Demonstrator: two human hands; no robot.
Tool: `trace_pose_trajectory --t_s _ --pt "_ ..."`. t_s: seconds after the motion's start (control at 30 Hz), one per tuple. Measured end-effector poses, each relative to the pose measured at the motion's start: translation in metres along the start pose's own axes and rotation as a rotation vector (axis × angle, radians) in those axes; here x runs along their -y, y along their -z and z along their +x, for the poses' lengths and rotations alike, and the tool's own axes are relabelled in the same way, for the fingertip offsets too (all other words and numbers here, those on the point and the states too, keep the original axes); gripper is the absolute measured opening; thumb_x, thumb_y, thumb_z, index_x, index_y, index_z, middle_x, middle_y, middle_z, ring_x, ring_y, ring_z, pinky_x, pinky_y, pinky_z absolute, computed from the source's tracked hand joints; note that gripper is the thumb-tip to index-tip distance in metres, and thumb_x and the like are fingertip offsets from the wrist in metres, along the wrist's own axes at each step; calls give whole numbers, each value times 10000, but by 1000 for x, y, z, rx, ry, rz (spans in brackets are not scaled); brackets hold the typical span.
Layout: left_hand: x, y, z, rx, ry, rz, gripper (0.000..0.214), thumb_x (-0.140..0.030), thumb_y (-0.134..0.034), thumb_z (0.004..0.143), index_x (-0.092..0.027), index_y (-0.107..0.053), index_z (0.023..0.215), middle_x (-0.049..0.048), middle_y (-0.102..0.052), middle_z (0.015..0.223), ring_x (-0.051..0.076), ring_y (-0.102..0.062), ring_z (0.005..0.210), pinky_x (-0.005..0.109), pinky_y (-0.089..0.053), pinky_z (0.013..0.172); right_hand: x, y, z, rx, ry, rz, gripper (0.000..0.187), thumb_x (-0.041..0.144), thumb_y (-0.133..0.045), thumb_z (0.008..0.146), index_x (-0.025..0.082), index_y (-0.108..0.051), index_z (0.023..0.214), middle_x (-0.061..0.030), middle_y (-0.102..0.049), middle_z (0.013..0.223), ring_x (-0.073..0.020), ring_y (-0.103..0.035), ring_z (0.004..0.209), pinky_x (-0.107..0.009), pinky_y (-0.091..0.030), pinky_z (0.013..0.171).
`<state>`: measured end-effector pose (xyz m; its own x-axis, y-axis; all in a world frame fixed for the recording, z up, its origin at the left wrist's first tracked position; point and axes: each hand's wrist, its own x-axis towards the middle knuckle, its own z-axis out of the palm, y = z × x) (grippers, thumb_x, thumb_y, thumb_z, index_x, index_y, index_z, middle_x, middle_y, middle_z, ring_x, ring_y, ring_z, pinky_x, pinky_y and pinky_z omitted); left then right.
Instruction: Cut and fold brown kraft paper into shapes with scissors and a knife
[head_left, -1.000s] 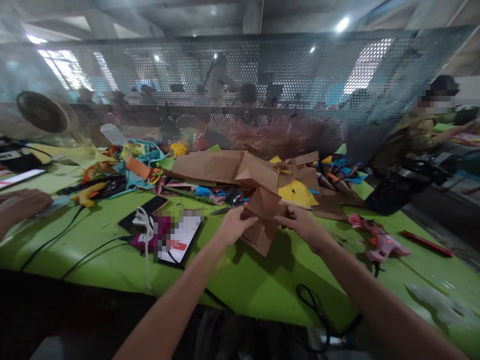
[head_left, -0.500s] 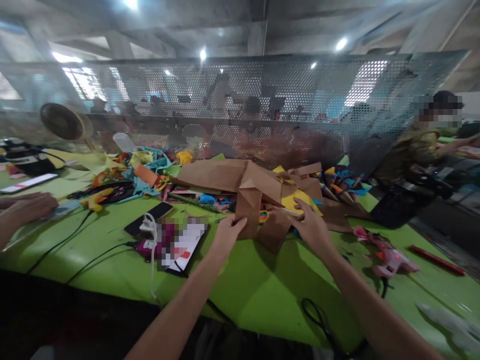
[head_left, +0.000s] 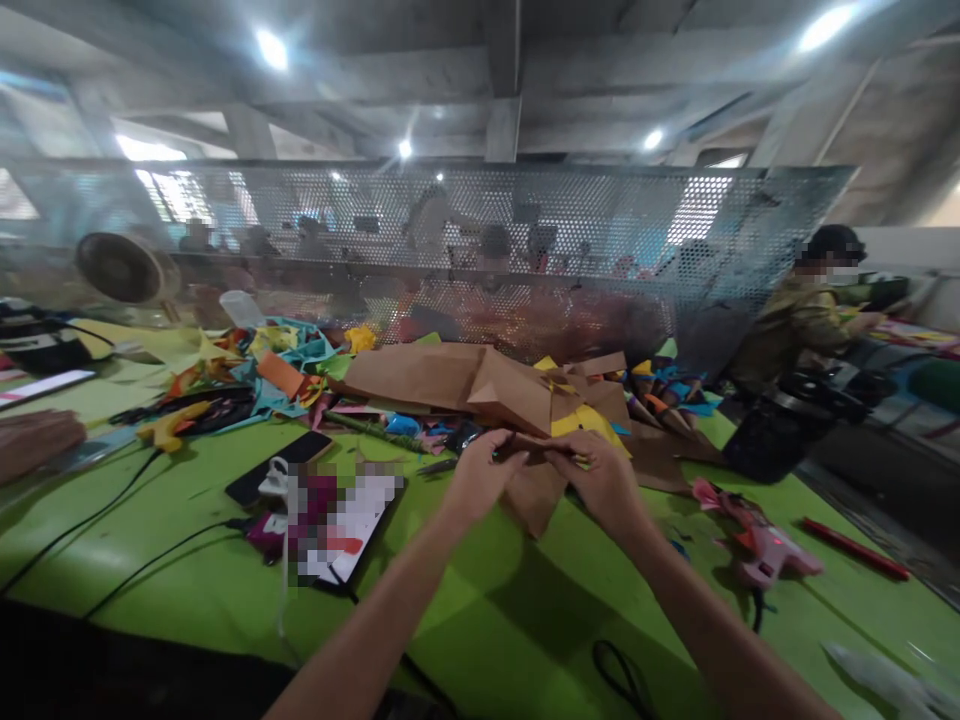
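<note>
My left hand [head_left: 480, 478] is closed in a pinch on one end of a narrow strip of brown paper [head_left: 534, 450]. At the strip's other end, my right hand [head_left: 604, 475] pinches too, with the thumb towards me. Below the strip another piece of brown paper [head_left: 535, 500] lies on the green table, one corner pointing to me. Just behind my hands rests a large folded sheet of brown paper [head_left: 412, 375], and a yellow paper piece [head_left: 589, 424] shows by my right fingers. A dark pointed tool tip [head_left: 437, 466] lies left of my left hand.
A pink glue gun [head_left: 772, 552] and a red pen-like stick [head_left: 855, 548] lie at right. Left are two phones [head_left: 277, 468] [head_left: 360, 525], a purple power adapter [head_left: 270, 535], cords and a yellow glue gun [head_left: 172, 428]. Another person's hand [head_left: 41, 445] is at far left. Paper scraps line the perforated screen.
My hands have come closer together, and my right hand has gone from spread fingers to a pinch. The brown strip, earlier hanging upright from my left hand, now lies level between both hands.
</note>
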<state>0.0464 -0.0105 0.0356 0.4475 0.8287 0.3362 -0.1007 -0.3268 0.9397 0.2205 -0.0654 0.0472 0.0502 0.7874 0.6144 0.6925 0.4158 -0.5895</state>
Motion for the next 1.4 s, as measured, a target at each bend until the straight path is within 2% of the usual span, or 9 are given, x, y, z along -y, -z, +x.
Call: trace_pose_trajectory --t_s 0.17,0.27,0.37,0.53,0.77,0.93,1.2,1.3,1.4 --pt "0 -10 19 -251 11 -85 389 -192 -797 631 -173 -633 983 87 -654 1010 185 -604 892 299 -485 793 -13 5 -7 -142 -407 445 236 420 -727 733 214 -758 844 -37 -741 821 -225 -646 786 -351 -488 762" --pt "10 -18 23 -161 93 -267 474 -244 -831 613 -172 -633 1038 91 -671 997 183 -615 894 304 -486 802 -20 6 -11 -181 -542 627 282 441 -767 684 208 -755 842 -27 -734 807 -200 -631 765 -322 -483 747" --pt "23 -21 23 -50 157 -319 361 -367 -806 650 -151 -684 913 82 -707 889 194 -633 834 308 -484 781 -21 6 -13 -160 -599 675 305 431 -801 643 199 -745 833 -18 -717 763 -186 -617 733 -305 -479 721" --pt "34 -17 18 21 182 -274 324 -418 -776 663 -138 -717 813 41 -705 763 163 -609 688 271 -470 674 -16 4 -13 -42 -585 656 323 462 -798 645 193 -719 805 -24 -709 764 -199 -628 755 -326 -487 751" --pt "38 -22 9 105 235 -324 444 -451 -783 668 -139 -731 979 89 -744 933 223 -660 849 329 -504 802 -22 -4 -17 -86 -591 583 325 470 -795 632 173 -695 720 -22 -683 706 -181 -606 684 -317 -485 693" --pt "41 -22 7 108 284 -295 452 -471 -822 587 -125 -739 867 69 -742 803 206 -644 712 313 -502 716 -18 -5 -18 -88 -559 546 320 473 -776 653 172 -683 713 -8 -661 655 -151 -571 610 -279 -463 607" --pt "33 -24 5 146 250 -332 374 -448 -810 616 -135 -739 806 38 -694 677 146 -570 578 252 -441 589 -14 -7 -19 -64 -503 506 302 469 -739 690 191 -635 635 14 -608 584 -136 -533 558 -265 -432 567" --pt "33 -12 13 18 221 -283 307 -417 -812 609 -139 -701 676 21 -648 578 127 -531 504 236 -411 519 -20 -3 -16 -117 -486 410 301 486 -702 722 197 -634 666 8 -620 589 -153 -562 572 -274 -440 583" --pt "34 13 24 -293 164 -320 308 -410 -802 619 -150 -694 742 10 -678 645 110 -546 514 227 -435 535 -26 -2 -6 -64 -400 168 232 425 -603 818 202 -654 778 -28 -690 685 -196 -641 668 -293 -470 636"
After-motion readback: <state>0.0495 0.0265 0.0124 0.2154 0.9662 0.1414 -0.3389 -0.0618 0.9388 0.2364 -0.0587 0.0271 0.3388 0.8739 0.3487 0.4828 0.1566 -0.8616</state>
